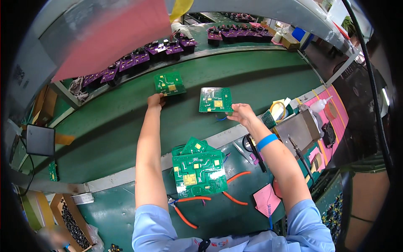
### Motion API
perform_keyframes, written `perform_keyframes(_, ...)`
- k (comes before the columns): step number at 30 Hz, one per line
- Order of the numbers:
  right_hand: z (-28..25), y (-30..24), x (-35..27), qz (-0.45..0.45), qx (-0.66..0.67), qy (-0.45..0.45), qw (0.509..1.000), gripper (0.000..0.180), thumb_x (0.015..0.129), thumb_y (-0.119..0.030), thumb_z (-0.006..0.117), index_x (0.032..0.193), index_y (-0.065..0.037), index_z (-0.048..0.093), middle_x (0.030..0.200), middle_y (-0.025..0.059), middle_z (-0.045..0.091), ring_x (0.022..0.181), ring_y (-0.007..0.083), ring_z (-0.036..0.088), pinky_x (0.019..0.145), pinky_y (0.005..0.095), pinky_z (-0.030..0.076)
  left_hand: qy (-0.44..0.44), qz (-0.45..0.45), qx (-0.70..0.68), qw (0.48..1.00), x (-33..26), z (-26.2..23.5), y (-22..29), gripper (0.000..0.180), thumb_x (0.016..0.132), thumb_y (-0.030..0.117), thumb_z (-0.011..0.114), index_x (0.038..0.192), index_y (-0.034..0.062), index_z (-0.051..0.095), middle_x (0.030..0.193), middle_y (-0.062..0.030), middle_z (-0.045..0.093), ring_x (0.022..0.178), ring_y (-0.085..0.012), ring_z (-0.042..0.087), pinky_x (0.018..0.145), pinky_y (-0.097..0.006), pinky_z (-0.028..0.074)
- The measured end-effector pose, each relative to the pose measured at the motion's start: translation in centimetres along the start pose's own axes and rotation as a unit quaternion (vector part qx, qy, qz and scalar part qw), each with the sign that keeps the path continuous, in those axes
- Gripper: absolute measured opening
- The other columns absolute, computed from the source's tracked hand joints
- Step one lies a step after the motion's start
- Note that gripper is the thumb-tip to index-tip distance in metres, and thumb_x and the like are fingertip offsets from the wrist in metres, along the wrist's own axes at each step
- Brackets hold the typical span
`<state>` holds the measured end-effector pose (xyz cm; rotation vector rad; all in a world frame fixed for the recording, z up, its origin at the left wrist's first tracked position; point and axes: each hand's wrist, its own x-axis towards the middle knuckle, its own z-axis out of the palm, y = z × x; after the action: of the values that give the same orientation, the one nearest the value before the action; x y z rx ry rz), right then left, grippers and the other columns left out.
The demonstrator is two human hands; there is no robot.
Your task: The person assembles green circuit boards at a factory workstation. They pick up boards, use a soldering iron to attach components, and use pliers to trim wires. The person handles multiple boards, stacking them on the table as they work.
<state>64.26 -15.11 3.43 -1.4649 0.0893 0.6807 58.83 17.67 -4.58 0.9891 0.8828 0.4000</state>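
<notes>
Both my arms reach out over the green conveyor belt. My left hand (155,101) pinches the near edge of a green circuit board (169,80) with gold-coloured pads. A second green circuit board (210,95) is gripped at its near right corner by my right hand (243,113), which has a blue band at the wrist. Whether either board rests on the belt or is just above it, I cannot tell. Closer to me, a stack of green circuit boards (205,176) lies on the bench between my forearms, with orange-handled pliers (187,217) partly under it.
Purple circuit boards (134,60) line the rail behind the belt (126,113). At right are a metal tray (299,128), a soldering iron (300,153), a white squeeze bottle (319,105) and tweezers (243,153). A box of small black parts (73,222) stands at lower left.
</notes>
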Motion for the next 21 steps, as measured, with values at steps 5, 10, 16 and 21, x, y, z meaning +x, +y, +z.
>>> perform_keyframes(5, -0.7, -3.0, -7.0, -0.086, -0.005, -0.052, 0.995, 0.010, 0.080, -0.009, 0.047, 0.082, 0.001, 0.047, 0.081, 0.0122, 0.055, 0.073, 0.0219, 0.057, 0.064, 0.0369, 0.050, -0.028, 0.071, -0.108, 0.991, -1.7, -1.4, 0.6, 0.021, 0.072, 0.000, 0.049, 0.091, -0.0025, 0.041, 0.077, -0.0110, 0.051, 0.064, -0.0219, 0.055, 0.055, -0.035, 0.052)
perform_keyframes(10, -1.7, -3.6, -17.3, -0.075, -0.019, -0.170, 0.982, 0.009, 0.082, -0.010, 0.045, 0.082, -0.001, 0.049, 0.079, 0.0076, 0.056, 0.072, 0.0162, 0.056, 0.064, 0.0325, 0.050, -0.022, 0.176, -0.082, 0.981, -9.0, -6.0, 4.1, 0.034, 0.072, -0.003, 0.048, 0.102, -0.0077, 0.032, 0.084, -0.0155, 0.050, 0.073, -0.0256, 0.056, 0.057, -0.036, 0.052)
perform_keyframes(16, -0.7, 1.4, -22.6, -0.020, -0.036, -0.215, 0.976, 0.008, 0.080, -0.011, 0.049, 0.082, -0.003, 0.051, 0.078, 0.0048, 0.054, 0.071, 0.0149, 0.056, 0.063, 0.0316, 0.050, -0.086, 0.177, -0.055, 0.979, -21.5, -11.9, 6.9, 0.039, 0.077, 0.001, 0.043, 0.112, -0.0070, 0.029, 0.091, -0.0158, 0.051, 0.075, -0.0221, 0.056, 0.059, -0.030, 0.051)
perform_keyframes(21, -0.5, 3.9, -20.6, -0.036, -0.071, -0.234, 0.969, 0.009, 0.079, -0.009, 0.049, 0.080, 0.000, 0.051, 0.077, 0.0054, 0.054, 0.067, 0.0131, 0.055, 0.059, 0.0292, 0.050, -0.095, 0.187, -0.094, 0.973, -33.5, -14.6, 5.5, 0.042, 0.079, 0.002, 0.037, 0.119, -0.0006, 0.026, 0.098, -0.0138, 0.050, 0.078, -0.0193, 0.056, 0.058, -0.027, 0.050)
